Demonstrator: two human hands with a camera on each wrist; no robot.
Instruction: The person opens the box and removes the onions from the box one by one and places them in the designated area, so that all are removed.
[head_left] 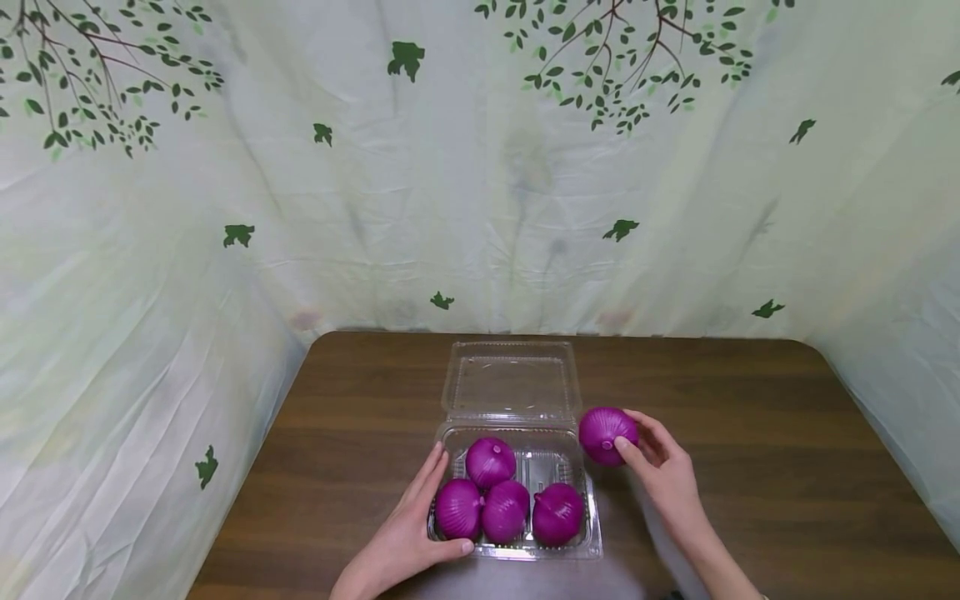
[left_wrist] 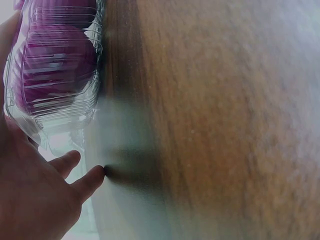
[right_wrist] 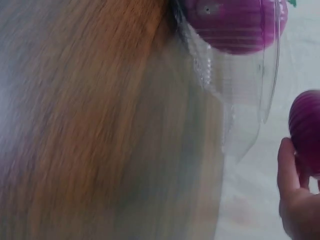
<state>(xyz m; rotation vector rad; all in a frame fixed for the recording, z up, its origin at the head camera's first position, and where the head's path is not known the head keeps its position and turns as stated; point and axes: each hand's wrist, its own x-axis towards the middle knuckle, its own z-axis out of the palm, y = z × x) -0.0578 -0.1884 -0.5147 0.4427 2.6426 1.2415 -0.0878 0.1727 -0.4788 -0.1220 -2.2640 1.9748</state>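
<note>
A clear plastic clamshell container (head_left: 592, 542) stands on the table with its lid (head_left: 513, 383) folded back. Inside lie several purple onions: one at the back (head_left: 491, 463), two side by side at front left, one at front right (head_left: 558, 514). My left hand (head_left: 408, 525) rests against the container's left side and front corner, fingers fairly straight, thumb along the front rim. In the left wrist view, two of its fingertips (left_wrist: 90, 182) reach out near the table. My right hand (head_left: 663, 475) holds another purple onion (head_left: 606, 435) in its fingertips, just right of the container.
A brown wood-grain table (head_left: 360, 417) with rounded far corners bears the container. White cloth (head_left: 450, 208) printed with green leaves and branches hangs behind the table and at both sides.
</note>
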